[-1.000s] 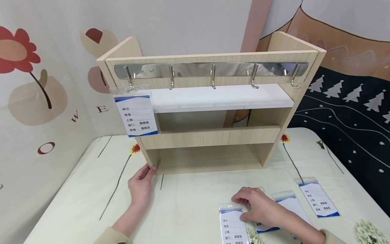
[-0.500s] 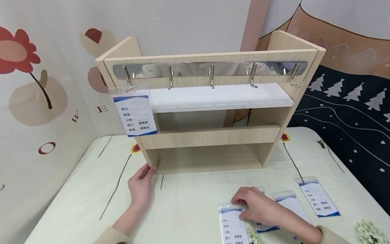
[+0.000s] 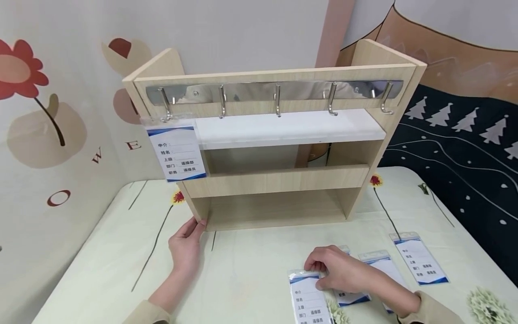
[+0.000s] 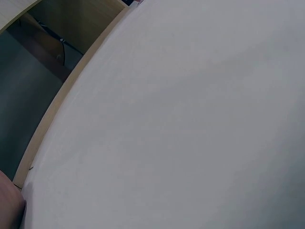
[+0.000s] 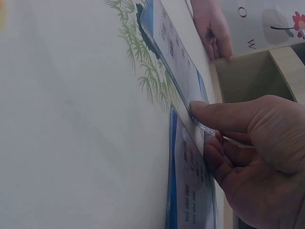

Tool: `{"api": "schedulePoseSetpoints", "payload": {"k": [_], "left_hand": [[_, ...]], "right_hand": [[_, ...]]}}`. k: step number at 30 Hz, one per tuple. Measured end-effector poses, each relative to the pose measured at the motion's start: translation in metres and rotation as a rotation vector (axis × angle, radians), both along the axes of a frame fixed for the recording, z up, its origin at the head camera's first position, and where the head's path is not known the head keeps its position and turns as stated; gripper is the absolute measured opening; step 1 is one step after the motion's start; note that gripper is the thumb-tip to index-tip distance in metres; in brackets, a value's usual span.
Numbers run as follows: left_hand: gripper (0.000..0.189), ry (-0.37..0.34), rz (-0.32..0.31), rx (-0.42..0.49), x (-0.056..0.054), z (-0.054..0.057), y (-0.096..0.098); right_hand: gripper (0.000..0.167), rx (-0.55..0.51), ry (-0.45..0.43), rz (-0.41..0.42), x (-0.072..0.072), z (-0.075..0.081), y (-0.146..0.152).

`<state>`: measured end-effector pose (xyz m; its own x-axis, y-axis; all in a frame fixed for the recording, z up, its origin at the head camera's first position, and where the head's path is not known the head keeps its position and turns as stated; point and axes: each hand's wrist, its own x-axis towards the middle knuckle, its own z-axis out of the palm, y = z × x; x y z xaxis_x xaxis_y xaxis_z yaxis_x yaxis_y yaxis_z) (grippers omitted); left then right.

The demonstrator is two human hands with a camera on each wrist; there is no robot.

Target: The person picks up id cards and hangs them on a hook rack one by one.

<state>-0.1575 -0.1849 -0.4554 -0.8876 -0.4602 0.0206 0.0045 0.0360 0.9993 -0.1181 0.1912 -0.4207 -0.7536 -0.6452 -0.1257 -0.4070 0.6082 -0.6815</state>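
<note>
A light wooden rack (image 3: 279,182) stands on the bed-like surface in the head view. My left hand (image 3: 186,252) grips its lower left corner, thumb in front. A plastic-sleeved name badge (image 3: 176,153) hangs from the leftmost hook. At lower right, my right hand (image 3: 344,272) pinches the top edge of another name badge (image 3: 309,299), which lies on the cloth. In the right wrist view, the thumb is on this badge (image 5: 178,62), with curled fingers by its end. The left wrist view shows mostly cloth and a little of the left hand.
A metal strip (image 3: 251,93) with several hooks runs across the rack's top. Beside and beneath my right hand lie a partly covered badge (image 3: 352,298), another badge (image 3: 386,265), and a third badge (image 3: 421,261) farther right. A patterned curtain (image 3: 243,36) hangs behind.
The head view has shifted slightly, so the scene sits a little farther left. Both hands keep their places at the rack and the badge.
</note>
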Motion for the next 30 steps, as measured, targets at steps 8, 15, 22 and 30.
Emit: {"api": "schedulePoseSetpoints", "payload": {"k": [8,15,22,30], "left_hand": [[0.039,0.007,0.0,-0.003,-0.0006,-0.0005,-0.0016],[0.038,-0.007,0.004,-0.017,-0.0015,-0.0008,-0.001],[0.039,-0.006,0.003,-0.017,-0.0006,-0.0008,-0.0016],[0.04,0.008,0.007,-0.005,-0.0006,-0.0018,-0.0009]], "right_hand": [[0.027,0.051,-0.023,0.032,-0.0014,0.0013,-0.0033],[0.026,0.063,-0.007,0.067,0.0004,0.0032,-0.0022],[0.026,0.054,0.008,0.097,-0.0013,0.0029,-0.0028],[0.03,-0.001,-0.029,0.112,-0.0037,0.0016,-0.0023]]}}
